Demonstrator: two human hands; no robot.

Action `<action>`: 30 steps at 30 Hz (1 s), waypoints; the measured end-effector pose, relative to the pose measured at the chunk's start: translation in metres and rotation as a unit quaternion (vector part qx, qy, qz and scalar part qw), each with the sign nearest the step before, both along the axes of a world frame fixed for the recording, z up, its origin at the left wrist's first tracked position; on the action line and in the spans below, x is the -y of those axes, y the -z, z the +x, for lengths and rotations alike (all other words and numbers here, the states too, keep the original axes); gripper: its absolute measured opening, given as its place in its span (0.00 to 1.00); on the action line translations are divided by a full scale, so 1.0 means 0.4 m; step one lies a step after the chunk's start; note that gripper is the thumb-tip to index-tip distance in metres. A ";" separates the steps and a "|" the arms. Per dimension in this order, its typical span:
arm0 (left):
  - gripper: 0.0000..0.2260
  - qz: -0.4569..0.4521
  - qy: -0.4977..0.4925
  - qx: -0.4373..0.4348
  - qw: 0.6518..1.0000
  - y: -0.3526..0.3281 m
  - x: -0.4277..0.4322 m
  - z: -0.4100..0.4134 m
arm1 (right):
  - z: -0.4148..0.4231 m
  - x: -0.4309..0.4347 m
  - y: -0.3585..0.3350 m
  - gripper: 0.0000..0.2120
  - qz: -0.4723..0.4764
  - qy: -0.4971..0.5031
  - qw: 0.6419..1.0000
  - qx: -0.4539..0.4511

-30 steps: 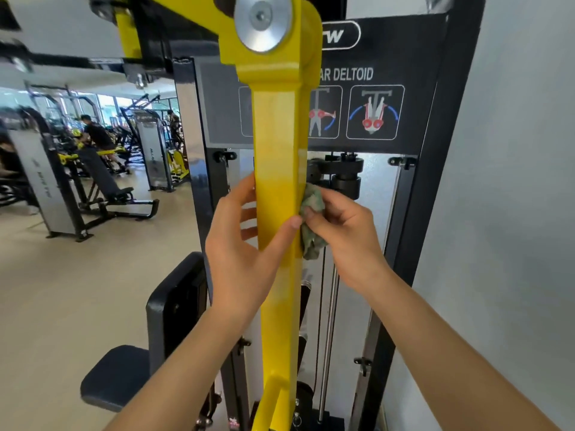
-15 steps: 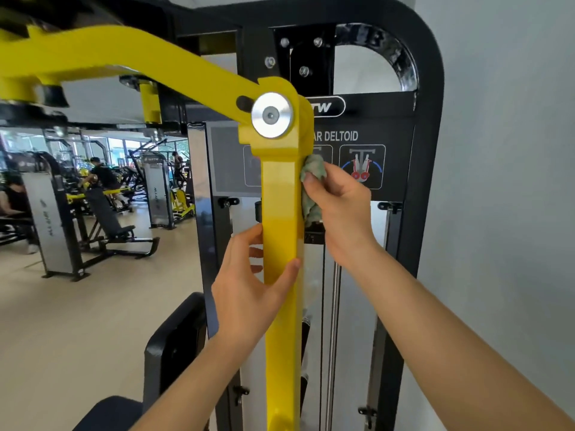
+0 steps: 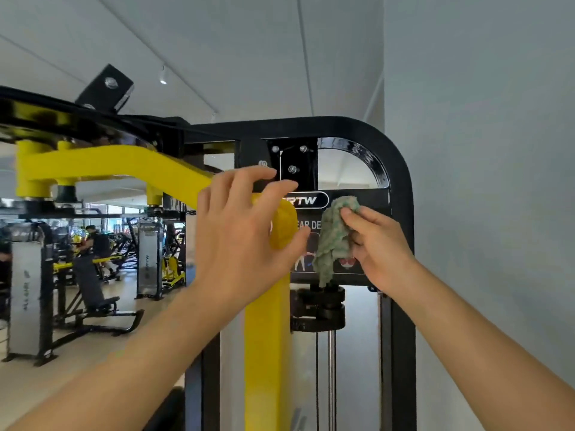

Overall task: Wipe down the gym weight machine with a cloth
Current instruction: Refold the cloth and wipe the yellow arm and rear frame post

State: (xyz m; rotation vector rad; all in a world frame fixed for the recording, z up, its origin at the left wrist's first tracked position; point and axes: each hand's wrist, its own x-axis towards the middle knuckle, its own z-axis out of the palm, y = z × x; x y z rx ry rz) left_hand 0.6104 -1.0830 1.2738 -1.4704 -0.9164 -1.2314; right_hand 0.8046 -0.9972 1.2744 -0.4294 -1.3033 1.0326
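Weight machine [image 3: 401,213], upper section, wipe under way: one cloth [image 3: 333,241], two hands.
Right hand [image 3: 379,247] fingers pinch the bunched cloth against the black instruction panel [image 3: 378,202], likely to rub it, and the cloth's tail hangs free. Left hand [image 3: 242,225] fingers curve loosely over the head of the single yellow arm [image 3: 267,337], thumb on its edge, not closed, probably steadying it. One guide rod [image 3: 332,368], four bolts [image 3: 292,168].

Black panel [image 3: 373,201]: oval badge [image 3: 308,200] reads "RTW", its start hidden behind left hand [image 3: 245,231]. Line below: "EAR DE", cut off by cloth [image 3: 333,241]. Pictograms [image 3: 300,259] under that, mostly covered. Far shroud [image 3: 26,293] carries vertical lettering, too blurred to read.
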 end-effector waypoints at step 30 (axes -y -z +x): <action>0.22 -0.185 0.053 0.065 0.979 -0.127 -0.033 -0.065 | 0.020 0.031 -0.166 0.10 0.146 0.017 0.966 0.210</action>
